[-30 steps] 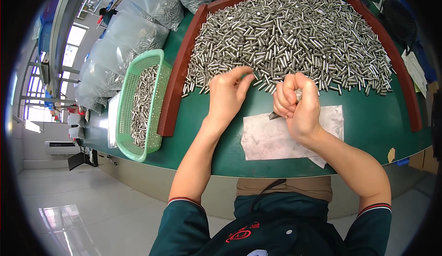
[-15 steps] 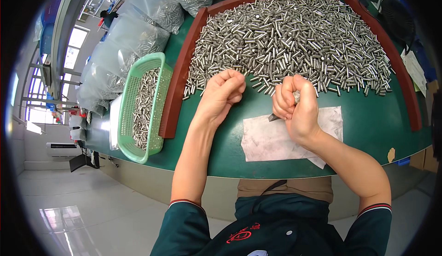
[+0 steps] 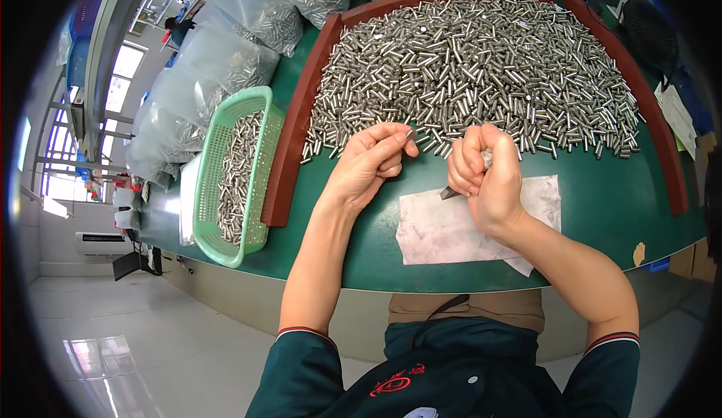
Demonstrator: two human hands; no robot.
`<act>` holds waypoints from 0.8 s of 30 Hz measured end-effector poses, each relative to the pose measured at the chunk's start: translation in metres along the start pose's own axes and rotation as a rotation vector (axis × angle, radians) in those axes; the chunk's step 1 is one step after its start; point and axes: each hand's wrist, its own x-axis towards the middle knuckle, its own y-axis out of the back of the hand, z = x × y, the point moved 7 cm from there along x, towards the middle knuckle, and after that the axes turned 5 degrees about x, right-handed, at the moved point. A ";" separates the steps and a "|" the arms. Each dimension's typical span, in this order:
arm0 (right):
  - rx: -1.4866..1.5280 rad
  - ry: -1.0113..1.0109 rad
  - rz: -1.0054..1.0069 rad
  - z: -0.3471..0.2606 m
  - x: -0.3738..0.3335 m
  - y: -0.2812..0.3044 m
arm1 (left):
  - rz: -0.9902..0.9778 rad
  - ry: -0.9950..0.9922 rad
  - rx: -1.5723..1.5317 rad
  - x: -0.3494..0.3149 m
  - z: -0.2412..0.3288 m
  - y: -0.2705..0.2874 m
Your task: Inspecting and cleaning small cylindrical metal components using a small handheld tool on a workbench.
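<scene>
A broad heap of short silvery metal pins point(image 3: 481, 64) covers the far part of the green table point(image 3: 361, 245). At its near edge, my left hand point(image 3: 370, 161) is closed in a pinch, and a small metal pin point(image 3: 411, 134) shows between thumb and forefinger. To its right, my right hand point(image 3: 489, 181) is wrapped in a fist round a slim tool. The tool's dark flat tip point(image 3: 449, 193) sticks out below the fingers and a pale wrapped part point(image 3: 487, 159) shows at the top; its kind cannot be made out. Beneath that hand lies a smudged whitish cloth point(image 3: 429, 234).
A dark red rail point(image 3: 289, 155) frames the heap on the left, back and right. Outside it on the left stands a green perforated basket point(image 3: 203, 192) partly filled with pins. Clear plastic bags of pins point(image 3: 233, 60) line the far left. A black fan-like object point(image 3: 650, 30) is at the far right.
My left hand has opened slightly from a tighter curl and shifted a little right, with a pin now visible at its fingertips. The right hand has hardly moved.
</scene>
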 end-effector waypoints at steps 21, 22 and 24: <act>0.031 0.086 -0.022 -0.005 -0.004 0.000 | 0.143 -0.183 1.117 -0.047 -0.002 -0.042; 0.030 0.085 -0.019 -0.005 -0.004 0.001 | 0.140 -0.182 1.114 -0.046 -0.003 -0.042; -0.031 0.058 -0.003 -0.004 -0.005 0.000 | 0.150 -0.194 1.122 -0.047 -0.002 -0.042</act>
